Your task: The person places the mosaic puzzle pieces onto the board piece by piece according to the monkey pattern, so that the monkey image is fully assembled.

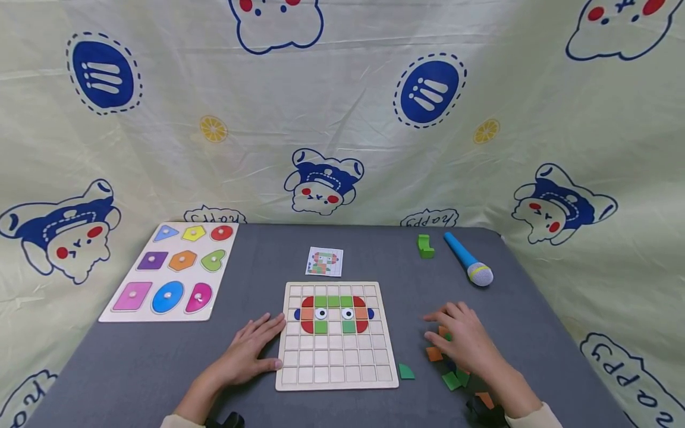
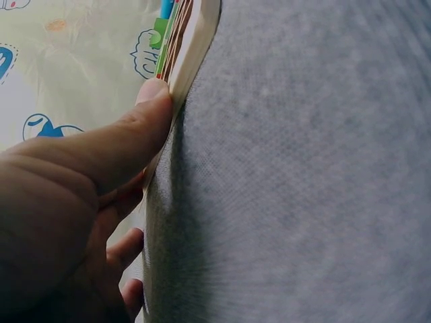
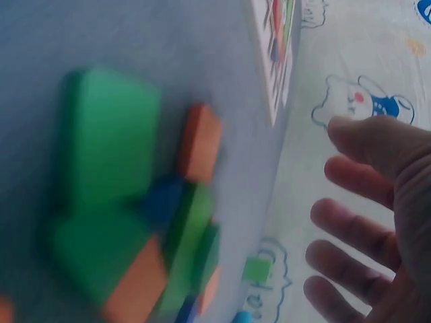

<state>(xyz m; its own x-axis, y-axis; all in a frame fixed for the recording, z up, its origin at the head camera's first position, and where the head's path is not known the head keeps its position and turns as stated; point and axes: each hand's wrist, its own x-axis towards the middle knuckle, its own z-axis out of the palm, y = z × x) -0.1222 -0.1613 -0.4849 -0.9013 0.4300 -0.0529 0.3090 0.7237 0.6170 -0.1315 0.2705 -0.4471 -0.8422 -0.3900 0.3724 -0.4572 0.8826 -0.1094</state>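
Observation:
My left hand (image 1: 251, 348) rests at the left edge of a white grid board (image 1: 334, 375), thumb and fingertips touching its rim. In the left wrist view the thumb (image 2: 128, 138) presses against the board's side. Red, green, orange and blue pieces with two eye tiles (image 1: 320, 314) form a pattern in the board's upper rows. My right hand (image 1: 468, 336) hovers over a loose pile of orange, green and blue blocks, its fingers apart and holding nothing. In the right wrist view a green block (image 3: 114, 141) and an orange block (image 3: 201, 142) lie below the hand.
A picture card (image 1: 324, 262) lies behind the board. At the back right are a green block (image 1: 425, 246) and a blue toy microphone (image 1: 467, 257). A white shape puzzle (image 1: 219, 276) lies at the left. One green quarter-round piece (image 1: 406, 372) sits by the board's right edge.

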